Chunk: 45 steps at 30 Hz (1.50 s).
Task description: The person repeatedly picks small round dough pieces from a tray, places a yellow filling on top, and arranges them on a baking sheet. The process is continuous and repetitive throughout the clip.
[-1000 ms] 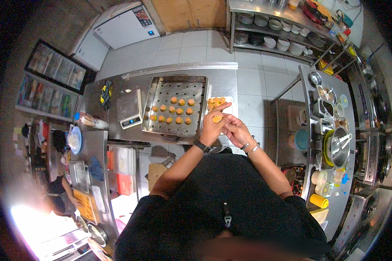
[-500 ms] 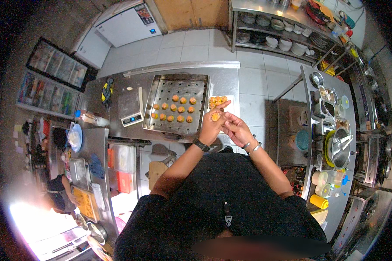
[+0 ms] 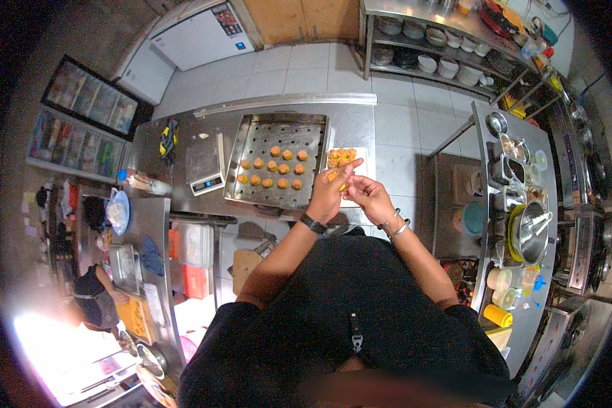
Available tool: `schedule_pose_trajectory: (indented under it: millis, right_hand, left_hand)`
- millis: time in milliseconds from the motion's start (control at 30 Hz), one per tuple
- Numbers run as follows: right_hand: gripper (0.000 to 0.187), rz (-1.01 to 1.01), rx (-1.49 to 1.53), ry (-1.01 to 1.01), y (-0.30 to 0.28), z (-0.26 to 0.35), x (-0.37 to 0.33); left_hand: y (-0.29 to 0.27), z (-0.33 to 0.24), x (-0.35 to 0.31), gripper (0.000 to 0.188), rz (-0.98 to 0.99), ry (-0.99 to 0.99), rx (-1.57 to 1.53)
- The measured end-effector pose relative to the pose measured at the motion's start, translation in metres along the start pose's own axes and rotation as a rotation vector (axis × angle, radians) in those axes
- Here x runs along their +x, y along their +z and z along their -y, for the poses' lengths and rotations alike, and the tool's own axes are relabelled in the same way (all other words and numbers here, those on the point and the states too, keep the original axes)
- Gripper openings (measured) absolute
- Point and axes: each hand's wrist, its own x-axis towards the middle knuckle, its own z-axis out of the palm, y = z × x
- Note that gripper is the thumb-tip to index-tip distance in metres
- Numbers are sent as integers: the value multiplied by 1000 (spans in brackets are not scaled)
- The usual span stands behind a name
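My left hand is curled around a small orange-yellow dumpling, partly hidden by the fingers. Close against it, my right hand has thumb and fingertips pinched together at the dumpling's side; what lies between those fingertips is too small to make out. Just beyond the hands, a white board carries a cluster of similar dumplings. To the left is a square perforated metal tray, with several dumplings standing apart in rows.
A digital scale stands left of the tray on the steel table, near a plastic bottle. A side counter at right holds bowls, containers and a yellow squeeze bottle. Another person works at the lower-left counter.
The dumpling in my left hand has tipped and is now more covered by fingers. My right hand has turned slightly, its fingertips still close to the dumpling.
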Motion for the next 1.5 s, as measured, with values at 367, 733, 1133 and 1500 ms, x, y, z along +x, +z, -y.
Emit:
schedule_pose_trajectory:
  millis: [367,733,1133,1500]
  right_hand:
    - [31,-48,-187,-84,8,17,-2]
    - [23,-185,-791,-322,12,18,-7]
    - [25,-240,-1236,-615,10,22,-7]
    - [65,-290,-1216,-368,60,79,-20]
  left_hand:
    - [-2,9,1,11,261,145,68]
    - [-14,17,7,42,210,-68,-150]
    - [1,13,1,53,230,-158,-283]
    - [-19,12,-5,53,40,106,447]
